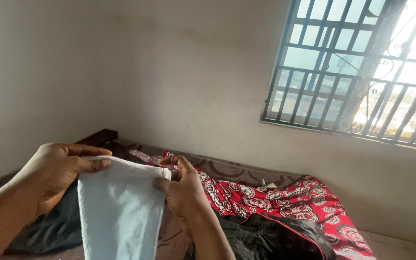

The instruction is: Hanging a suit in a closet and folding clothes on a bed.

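I hold up a pale blue-white cloth (119, 212) by its top edge, and it hangs down in front of me. My left hand (56, 173) pinches the left corner between thumb and fingers. My right hand (181, 190) grips the right corner. The cloth's lower part runs out of the frame at the bottom.
Below lies a bed with a brown patterned mattress (237, 169), a red patterned sheet (275, 195), a black garment with red trim (270, 236) and a dark cloth (54, 226) at left. Plain walls stand behind; a barred window (357, 67) is at upper right.
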